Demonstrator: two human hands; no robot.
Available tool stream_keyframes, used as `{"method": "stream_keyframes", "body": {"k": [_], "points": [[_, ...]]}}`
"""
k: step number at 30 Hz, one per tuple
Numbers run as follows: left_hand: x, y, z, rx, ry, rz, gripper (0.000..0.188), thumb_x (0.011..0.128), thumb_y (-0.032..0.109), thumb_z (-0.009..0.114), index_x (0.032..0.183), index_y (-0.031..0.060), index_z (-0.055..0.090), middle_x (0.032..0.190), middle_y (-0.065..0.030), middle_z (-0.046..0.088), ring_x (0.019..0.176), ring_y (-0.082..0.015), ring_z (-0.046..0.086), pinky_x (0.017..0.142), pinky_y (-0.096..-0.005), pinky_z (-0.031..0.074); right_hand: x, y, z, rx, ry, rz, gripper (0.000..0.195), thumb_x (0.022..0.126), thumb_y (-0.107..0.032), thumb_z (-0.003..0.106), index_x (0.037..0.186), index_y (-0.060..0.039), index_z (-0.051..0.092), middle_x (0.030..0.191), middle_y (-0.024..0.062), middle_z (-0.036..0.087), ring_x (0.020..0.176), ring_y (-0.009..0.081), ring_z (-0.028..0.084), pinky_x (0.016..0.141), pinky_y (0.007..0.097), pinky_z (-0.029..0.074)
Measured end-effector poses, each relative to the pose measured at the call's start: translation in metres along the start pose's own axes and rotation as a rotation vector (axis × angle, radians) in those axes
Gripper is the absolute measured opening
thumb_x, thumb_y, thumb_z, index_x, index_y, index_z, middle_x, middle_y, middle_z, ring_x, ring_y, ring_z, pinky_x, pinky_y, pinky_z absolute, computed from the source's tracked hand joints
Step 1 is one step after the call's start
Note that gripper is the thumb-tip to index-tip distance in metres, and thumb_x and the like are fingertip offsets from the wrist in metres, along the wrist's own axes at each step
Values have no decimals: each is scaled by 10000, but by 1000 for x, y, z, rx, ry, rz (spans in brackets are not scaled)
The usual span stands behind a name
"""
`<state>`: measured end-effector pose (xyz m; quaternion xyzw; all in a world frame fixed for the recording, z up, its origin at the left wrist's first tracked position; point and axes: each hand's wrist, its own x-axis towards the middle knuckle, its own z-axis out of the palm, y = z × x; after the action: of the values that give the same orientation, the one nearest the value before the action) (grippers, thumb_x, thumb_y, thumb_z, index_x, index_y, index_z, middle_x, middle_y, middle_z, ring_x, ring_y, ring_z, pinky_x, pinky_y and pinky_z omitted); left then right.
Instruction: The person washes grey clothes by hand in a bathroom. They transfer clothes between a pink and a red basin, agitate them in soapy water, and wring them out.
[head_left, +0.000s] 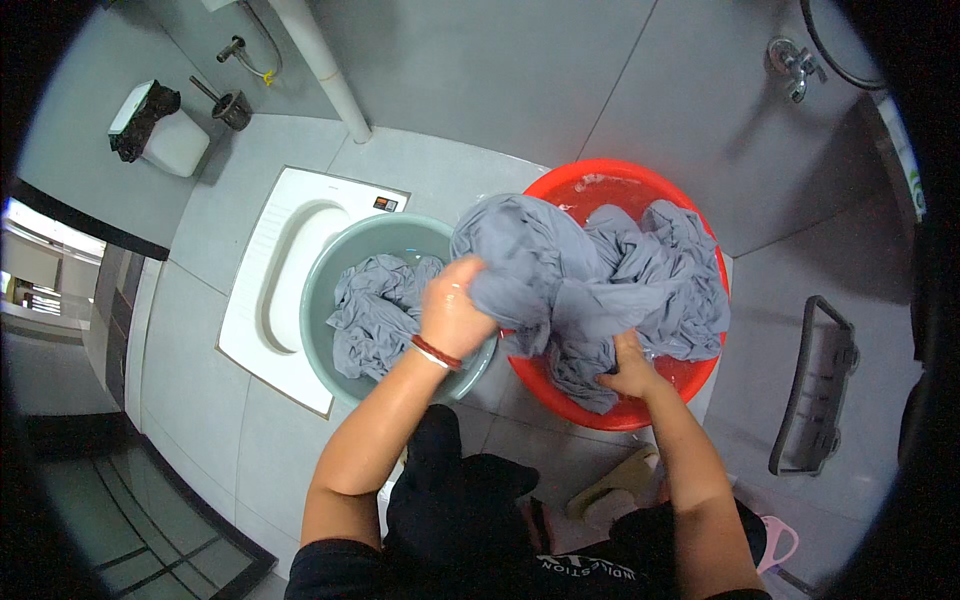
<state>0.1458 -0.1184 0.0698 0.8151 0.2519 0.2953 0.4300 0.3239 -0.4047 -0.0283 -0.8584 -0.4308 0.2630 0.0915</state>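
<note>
A bundle of wet grey-blue cloth fills much of a red plastic basin and hangs over its left rim. My left hand grips a raised, slightly blurred fold of it between the two basins. On the cloth near the basin's front, my right hand has its fingers partly hidden by the fabric, apparently holding it. Left of the red basin stands a green-grey plastic basin with more grey-blue cloth inside. Some water shows in both basins.
Under the green-grey basin's left side lies a white squat toilet. A white bin, a toilet brush holder and a white pipe stand along the wall. At right are a wall tap and a wall-mounted rack.
</note>
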Motion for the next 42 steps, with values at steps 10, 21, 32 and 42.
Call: {"method": "stream_keyframes", "body": {"k": [10,21,32,42], "points": [[21,96,137,45,-414,492,375,647,88,611,1013,95,530,945,-111,543,887,-329,540,721,-420,483,19,16,14,-36,-554,411,499,647,-266,709,1078,-42,594,1069,193,608,1006,343,571,898,399,421],[31,1,101,-74,-494,422,902,635,177,688,1395,72,215,1360,-241,311,1267,-401,297,1063,-435,241,-22,-57,-79,663,565,171,526,689,-105,713,1170,-24,518,1190,210,517,1147,336,481,916,403,410],[-68,-114,-6,582,-638,-435,970,555,295,733,1375,84,261,1427,-216,235,1335,-407,160,1056,-567,146,34,-49,-39,208,176,185,855,647,-139,717,1299,27,190,1040,299,552,983,446,539,821,454,450],[1,-33,-4,-5,109,-220,272,682,-43,557,951,-15,582,824,-140,634,782,-202,605,714,-294,469,56,-4,-3,158,146,229,1003,663,-196,686,1397,35,43,1052,281,569,992,396,559,856,400,456]]}}
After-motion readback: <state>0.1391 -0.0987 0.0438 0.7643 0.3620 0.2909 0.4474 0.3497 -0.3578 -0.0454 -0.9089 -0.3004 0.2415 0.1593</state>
